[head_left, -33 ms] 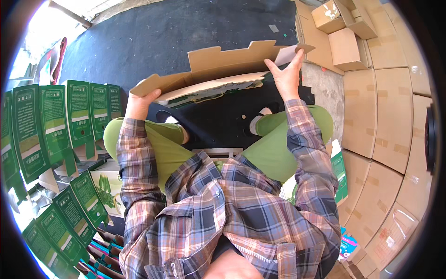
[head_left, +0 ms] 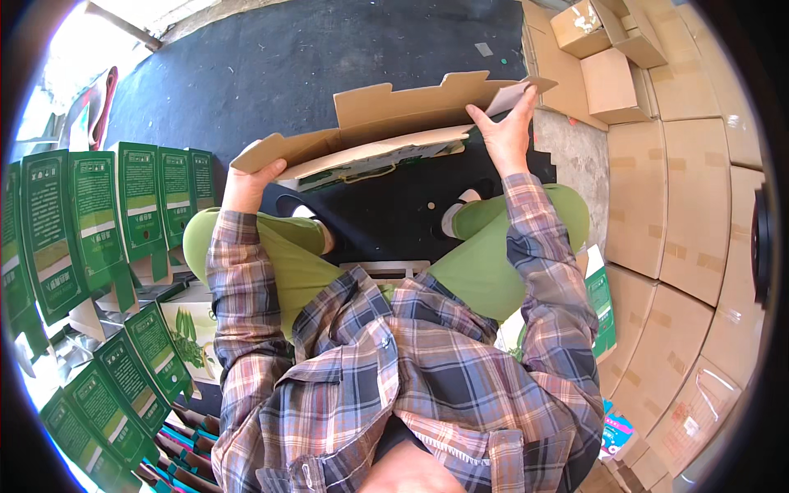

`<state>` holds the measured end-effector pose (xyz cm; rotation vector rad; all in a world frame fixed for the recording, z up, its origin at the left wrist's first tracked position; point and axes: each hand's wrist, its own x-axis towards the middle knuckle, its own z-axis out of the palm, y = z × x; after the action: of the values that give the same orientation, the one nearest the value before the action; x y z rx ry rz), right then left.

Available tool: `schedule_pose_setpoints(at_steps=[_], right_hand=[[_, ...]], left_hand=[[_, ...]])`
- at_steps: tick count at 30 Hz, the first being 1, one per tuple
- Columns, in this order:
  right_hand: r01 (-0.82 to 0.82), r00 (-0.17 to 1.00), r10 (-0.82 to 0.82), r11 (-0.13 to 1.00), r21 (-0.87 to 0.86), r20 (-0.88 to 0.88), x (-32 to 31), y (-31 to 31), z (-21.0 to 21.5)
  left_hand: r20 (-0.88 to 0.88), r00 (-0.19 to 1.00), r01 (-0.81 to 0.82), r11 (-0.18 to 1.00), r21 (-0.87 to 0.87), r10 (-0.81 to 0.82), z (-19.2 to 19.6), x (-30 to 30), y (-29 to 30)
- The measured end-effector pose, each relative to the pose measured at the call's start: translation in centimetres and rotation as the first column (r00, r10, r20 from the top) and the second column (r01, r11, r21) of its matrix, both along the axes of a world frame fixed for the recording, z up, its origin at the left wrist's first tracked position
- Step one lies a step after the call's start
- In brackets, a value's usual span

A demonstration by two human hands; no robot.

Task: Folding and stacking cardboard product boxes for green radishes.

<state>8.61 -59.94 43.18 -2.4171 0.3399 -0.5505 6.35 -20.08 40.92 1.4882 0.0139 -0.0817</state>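
Observation:
A partly folded cardboard carton (head_left: 403, 108) stands beyond my knees, its plain brown inside showing and its flaps standing up. Its near panel (head_left: 382, 154) carries a green and white print and a cord-like handle. My left hand (head_left: 251, 187) grips the carton's left end flap, thumb on the inner face. At the right end, my right hand (head_left: 507, 138) has its fingertips on the end flap, with the thumb spread away toward the long panel. The fingers behind the cardboard are partly hidden.
Green printed cartons (head_left: 51, 234) stand in rows at my left. Brown taped boxes (head_left: 637, 193) are stacked along the right, with small open boxes (head_left: 612, 86) at the far right. Dark matting (head_left: 329, 49) covers the floor ahead. A green and white carton (head_left: 602, 308) sits beside my right arm.

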Motion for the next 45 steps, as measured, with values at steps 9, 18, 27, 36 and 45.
schedule_pose_setpoints(at_steps=[9, 18, 27, 36, 45], right_hand=[[-0.152, 0.978, 0.112, 0.959, 0.239, 0.175, -0.1, -1.2, 0.2], [-0.301, 0.944, 0.322, 0.744, 0.597, 0.074, -1.0, -0.9, -2.1], [-0.188, 0.939, 0.333, 0.705, 0.684, -0.085, -2.1, -0.5, -1.8], [-0.195, 0.953, 0.302, 0.638, 0.745, -0.009, -3.5, 0.2, -1.7], [-0.274, 0.925, 0.38, 0.693, 0.667, -0.015, -2.9, -1.7, -3.3]], left_hand=[[0.206, 0.969, -0.142, 0.99, 0.015, 0.136, 0.6, 0.3, -0.9], [0.054, 0.786, -0.599, 0.78, -0.18, 0.616, -1.4, 2.0, 0.2], [0.631, 0.719, -0.632, -0.102, 0.768, 0.291, 5.0, 1.4, -0.8], [0.555, 0.822, -0.494, 0.326, 0.806, -0.129, 5.0, 3.4, -1.6], [0.083, 0.921, 0.106, 0.45, 0.886, -0.381, 4.2, 1.9, 0.2]])
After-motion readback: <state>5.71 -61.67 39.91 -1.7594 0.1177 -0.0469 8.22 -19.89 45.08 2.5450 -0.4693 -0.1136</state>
